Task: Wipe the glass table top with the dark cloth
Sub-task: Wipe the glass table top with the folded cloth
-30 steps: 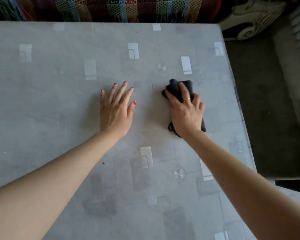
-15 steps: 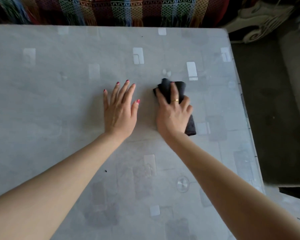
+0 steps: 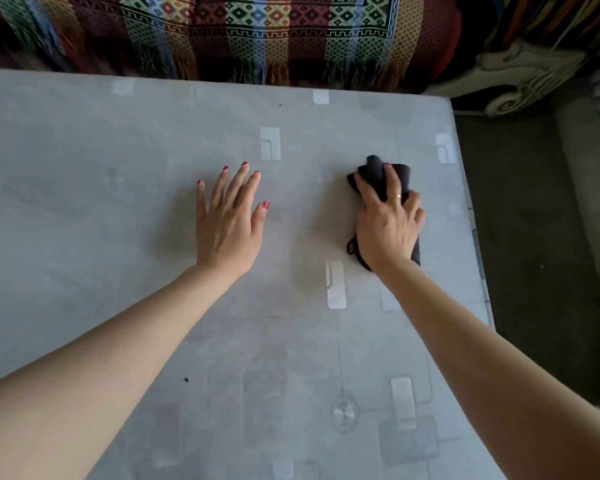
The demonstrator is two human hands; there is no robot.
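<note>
The right hand (image 3: 387,230) grips the dark cloth (image 3: 378,171), fingers curled over it, its long axis near-to-far on the glass table top (image 3: 118,237); the left hand (image 3: 227,223) lies flat, fingers spread.

A home living room: a fringed woven throw (image 3: 222,32) drapes seating behind the glass table (image 3: 84,168).

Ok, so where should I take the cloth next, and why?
Probably draw it back toward you along the right edge: your right hand holds the dark cloth on the glass table top near that edge, and your left hand lies flat mid-table, blocking a leftward sweep.
</note>
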